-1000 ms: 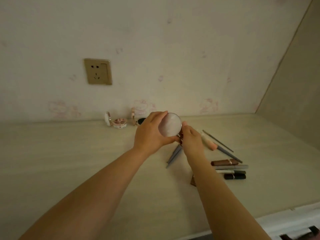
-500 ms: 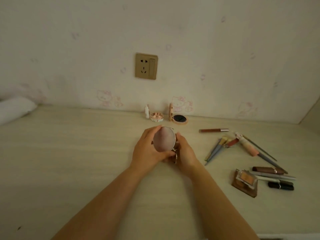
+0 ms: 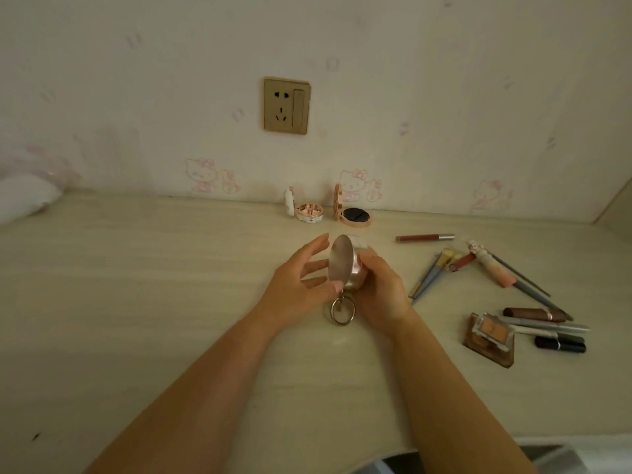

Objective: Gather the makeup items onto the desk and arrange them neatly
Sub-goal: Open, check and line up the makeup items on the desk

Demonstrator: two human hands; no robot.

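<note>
Both forearms reach in from the near edge over the pale wood-grain worktop point(image 3: 136, 302). The right hand point(image 3: 379, 289) curls its fingers round the rose-gold base of a round compact point(image 3: 345, 265), which is held open just above the surface at the middle, its mirrored lid tilted up on edge and facing left. A metal ring point(image 3: 342, 311) hangs from the compact down to the worktop. The left hand point(image 3: 297, 285) is spread with straight fingers beside the lid; its thumb seems to touch the lid's lower rim, though the contact is hard to make out. To the right lie an eyeshadow palette point(image 3: 489, 336), a black lipstick point(image 3: 561, 343), a grey pen-like stick point(image 3: 547, 326) and a brown lipstick point(image 3: 533, 313). Further back on that side are blue-handled brushes point(image 3: 429, 278), a pink-handled brush point(image 3: 492, 268) and a lip gloss tube point(image 3: 424, 238). Near the wall stand two more open compacts, a white patterned one point(image 3: 307, 212) and a rose-gold cushion compact point(image 3: 355, 215) with a black puff. Above them a gold wall socket point(image 3: 286, 105) sits on cartoon-cat wallpaper.
</note>
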